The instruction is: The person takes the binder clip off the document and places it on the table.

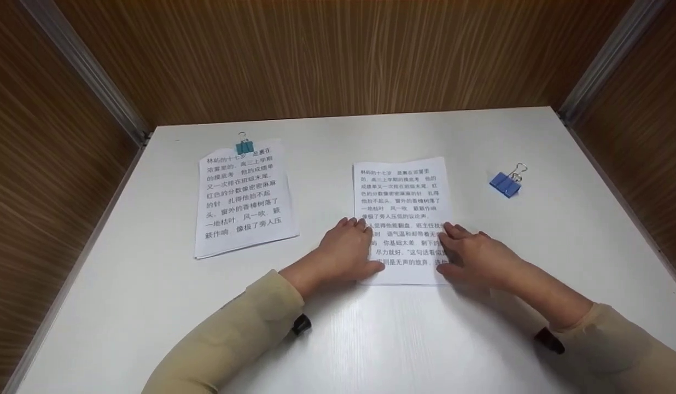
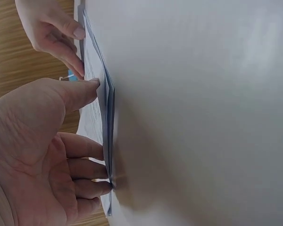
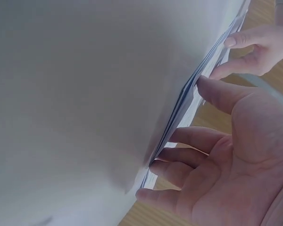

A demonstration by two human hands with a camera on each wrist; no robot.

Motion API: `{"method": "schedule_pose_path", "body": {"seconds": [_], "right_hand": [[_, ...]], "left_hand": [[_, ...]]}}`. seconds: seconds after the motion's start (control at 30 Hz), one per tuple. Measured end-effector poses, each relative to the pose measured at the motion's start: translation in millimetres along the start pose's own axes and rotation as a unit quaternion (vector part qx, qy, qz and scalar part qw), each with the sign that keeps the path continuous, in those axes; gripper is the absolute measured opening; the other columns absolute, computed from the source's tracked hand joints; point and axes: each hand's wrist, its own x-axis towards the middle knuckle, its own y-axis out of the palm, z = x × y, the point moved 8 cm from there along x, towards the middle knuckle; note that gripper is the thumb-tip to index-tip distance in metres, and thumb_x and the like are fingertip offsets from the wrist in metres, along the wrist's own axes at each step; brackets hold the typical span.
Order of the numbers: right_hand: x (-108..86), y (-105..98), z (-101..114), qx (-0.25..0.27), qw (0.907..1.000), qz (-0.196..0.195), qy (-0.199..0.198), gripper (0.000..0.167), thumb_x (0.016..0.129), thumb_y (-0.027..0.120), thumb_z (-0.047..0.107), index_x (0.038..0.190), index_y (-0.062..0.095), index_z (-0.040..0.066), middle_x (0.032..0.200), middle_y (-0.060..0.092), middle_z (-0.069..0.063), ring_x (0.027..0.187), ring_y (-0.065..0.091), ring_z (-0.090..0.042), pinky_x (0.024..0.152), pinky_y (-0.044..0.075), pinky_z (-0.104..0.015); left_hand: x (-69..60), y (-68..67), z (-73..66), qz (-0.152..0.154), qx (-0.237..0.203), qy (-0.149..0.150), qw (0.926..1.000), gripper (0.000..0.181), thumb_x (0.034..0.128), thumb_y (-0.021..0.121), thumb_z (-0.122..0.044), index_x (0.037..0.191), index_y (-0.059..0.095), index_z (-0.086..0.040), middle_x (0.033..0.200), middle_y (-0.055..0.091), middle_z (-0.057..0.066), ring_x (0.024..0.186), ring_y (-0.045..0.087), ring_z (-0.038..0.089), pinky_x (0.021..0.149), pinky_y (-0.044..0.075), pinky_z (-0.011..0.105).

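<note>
A stack of printed paper sheets (image 1: 401,191) lies flat on the table, its sheets slightly uneven at the edges. My left hand (image 1: 346,249) touches the stack's left edge, fingertips against the side and thumb on the lower left part. Opposite it, my right hand (image 1: 480,257) rests along the right edge with fingers spread and thumb near the lower corner. Seen in the left wrist view, the left fingers (image 2: 87,168) meet the layered paper edges without curling round them. The right wrist view shows the right fingers (image 3: 179,172) likewise relaxed against the edges.
At the left lies another paper stack (image 1: 242,202) with a teal binder clip (image 1: 244,146) on its top edge. A loose blue binder clip (image 1: 505,184) lies to the right. Wood-grain panels (image 1: 338,60) stand behind and beside the white table (image 1: 338,131).
</note>
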Motion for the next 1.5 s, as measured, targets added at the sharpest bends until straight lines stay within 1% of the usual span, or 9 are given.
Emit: {"method": "schedule_pose_path", "body": {"seconds": [0.13, 0.3, 0.47, 0.57, 0.83, 1.0, 1.07, 1.3, 1.5], "right_hand": [[2.5, -4, -11, 0.004, 0.9999, 0.005, 0.01, 0.074, 0.098, 0.072, 0.036, 0.153, 0.049, -0.007, 0.163, 0.038, -0.03, 0.143, 0.04, -0.059, 0.111, 0.039, -0.073], [6.4, -9, -25, 0.016, 0.9997, 0.01, 0.017, 0.075, 0.098, 0.072, 0.036, 0.154, 0.047, -0.008, 0.164, 0.036, -0.031, 0.142, 0.039, -0.062, 0.111, 0.04, -0.071], [11.1, -13, -40, 0.036, 0.9987, 0.021, 0.03, 0.076, 0.098, 0.074, 0.034, 0.156, 0.044, -0.007, 0.165, 0.032, -0.032, 0.146, 0.035, -0.058, 0.114, 0.04, -0.067], [13.3, -16, -46, 0.043, 0.9984, 0.021, 0.03, 0.077, 0.098, 0.074, 0.034, 0.155, 0.044, -0.008, 0.165, 0.031, -0.033, 0.148, 0.033, -0.056, 0.116, 0.038, -0.066], [18.8, -22, -62, 0.047, 0.9975, 0.03, 0.043, 0.079, 0.099, 0.073, 0.038, 0.156, 0.042, -0.008, 0.166, 0.028, -0.033, 0.15, 0.029, -0.056, 0.118, 0.035, -0.066], [23.0, -25, -69, 0.037, 0.9978, 0.034, 0.044, 0.08, 0.1, 0.072, 0.04, 0.156, 0.042, -0.009, 0.166, 0.028, -0.034, 0.148, 0.031, -0.057, 0.116, 0.036, -0.067], [25.9, -22, -71, 0.035, 0.9981, 0.031, 0.041, 0.08, 0.1, 0.071, 0.041, 0.156, 0.042, -0.009, 0.165, 0.028, -0.034, 0.147, 0.033, -0.057, 0.115, 0.037, -0.067], [29.8, -23, -81, 0.035, 0.9979, 0.025, 0.049, 0.081, 0.1, 0.072, 0.042, 0.157, 0.041, -0.007, 0.166, 0.027, -0.033, 0.148, 0.032, -0.058, 0.116, 0.035, -0.068], [32.7, -22, -86, 0.028, 0.9973, 0.027, 0.062, 0.085, 0.101, 0.07, 0.048, 0.158, 0.039, -0.007, 0.167, 0.025, -0.034, 0.148, 0.03, -0.059, 0.117, 0.033, -0.07]], "left_hand": [[13.4, -2.2, -3.4, 0.005, 0.003, -0.004, 1.0, 0.086, 0.1001, 0.061, -0.06, 0.156, 0.048, 0.005, 0.163, 0.044, 0.022, 0.154, 0.037, 0.036, 0.13, 0.021, 0.043], [28.4, -5.1, -7.4, 0.006, 0.009, -0.008, 0.9999, 0.087, 0.1004, 0.06, -0.061, 0.157, 0.046, 0.004, 0.163, 0.043, 0.021, 0.154, 0.036, 0.035, 0.13, 0.02, 0.043], [41.6, -8.0, -10.2, 0.008, 0.005, -0.008, 0.9999, 0.087, 0.1009, 0.06, -0.061, 0.158, 0.044, 0.003, 0.165, 0.041, 0.021, 0.156, 0.034, 0.035, 0.13, 0.019, 0.042], [48.5, -9.7, -10.8, 0.009, 0.0, -0.008, 0.9999, 0.087, 0.1012, 0.06, -0.061, 0.159, 0.044, 0.002, 0.166, 0.04, 0.02, 0.156, 0.033, 0.034, 0.13, 0.018, 0.041], [65.8, -13.2, -12.1, 0.005, -0.009, -0.002, 0.9999, 0.087, 0.1016, 0.058, -0.061, 0.161, 0.042, 0.001, 0.168, 0.036, 0.02, 0.158, 0.03, 0.034, 0.131, 0.016, 0.041], [75.4, -13.7, -12.6, 0.0, -0.008, 0.003, 1.0, 0.086, 0.1022, 0.057, -0.061, 0.161, 0.041, 0.0, 0.169, 0.035, 0.019, 0.158, 0.028, 0.034, 0.131, 0.015, 0.04], [79.2, -10.3, -10.4, -0.003, -0.004, 0.006, 1.0, 0.086, 0.1026, 0.056, -0.06, 0.162, 0.04, 0.0, 0.169, 0.034, 0.019, 0.159, 0.028, 0.034, 0.131, 0.015, 0.04], [89.1, -8.1, -9.0, -0.01, 0.002, 0.009, 0.9999, 0.086, 0.1041, 0.052, -0.06, 0.165, 0.035, -0.002, 0.172, 0.03, 0.016, 0.16, 0.023, 0.033, 0.131, 0.013, 0.041], [94.2, -7.2, -9.1, -0.009, -0.016, 0.005, 0.9998, 0.086, 0.1046, 0.051, -0.06, 0.166, 0.032, -0.004, 0.174, 0.026, 0.015, 0.162, 0.018, 0.033, 0.131, 0.01, 0.04]]}}
